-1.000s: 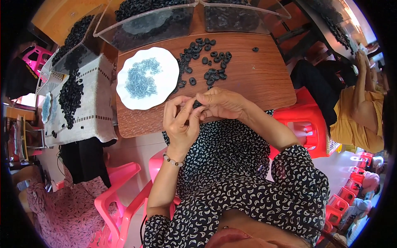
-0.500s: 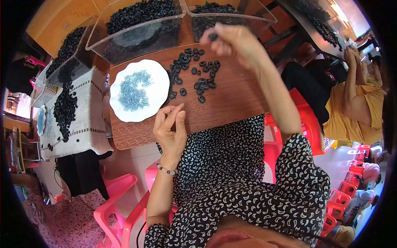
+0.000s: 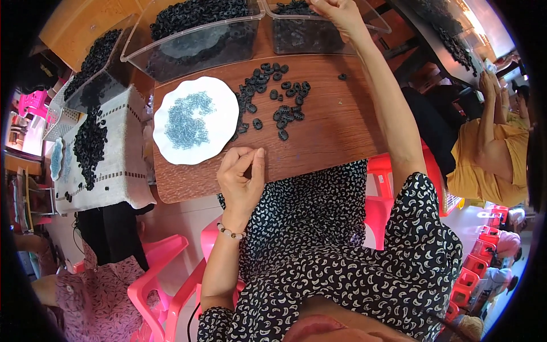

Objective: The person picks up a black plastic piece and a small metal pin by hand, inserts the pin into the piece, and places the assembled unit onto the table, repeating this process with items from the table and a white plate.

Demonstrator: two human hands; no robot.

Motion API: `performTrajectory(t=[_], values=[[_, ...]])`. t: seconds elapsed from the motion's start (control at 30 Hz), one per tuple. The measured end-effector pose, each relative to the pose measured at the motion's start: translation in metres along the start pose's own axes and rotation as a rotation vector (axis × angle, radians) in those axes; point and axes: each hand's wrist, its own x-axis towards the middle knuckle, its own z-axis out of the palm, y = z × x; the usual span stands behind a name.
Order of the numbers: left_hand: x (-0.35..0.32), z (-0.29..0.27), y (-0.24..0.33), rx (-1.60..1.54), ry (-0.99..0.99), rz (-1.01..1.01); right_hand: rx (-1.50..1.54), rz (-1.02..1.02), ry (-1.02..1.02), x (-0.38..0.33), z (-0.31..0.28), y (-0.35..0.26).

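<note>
The right hand (image 3: 336, 10) reaches over the clear plastic bin of black rings (image 3: 319, 28) at the wooden worktop's (image 3: 342, 125) far edge; its finger state is unclear. The left hand (image 3: 242, 179) rests at the near edge beside the white plate of blue beads (image 3: 195, 119), fingers pinched together.

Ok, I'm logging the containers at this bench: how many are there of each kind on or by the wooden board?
Clear plastic bins: 2, one heaped with black rings, one under the right hand.
White plates: 1, the plate holding small blue pieces.
Total: 3.
</note>
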Motion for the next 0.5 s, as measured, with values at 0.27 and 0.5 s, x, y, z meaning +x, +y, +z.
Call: performTrajectory(t=[0.27, 0.5], values=[[0.001, 0.001, 0.0, -0.004, 0.007, 0.003, -0.202, -0.6, 0.056, -0.068, 0.042, 0.021], [0.0, 0.001, -0.001, 0.004, 0.006, 0.005, -0.638, -0.44, -0.407, -0.124, 0.066, 0.046]])
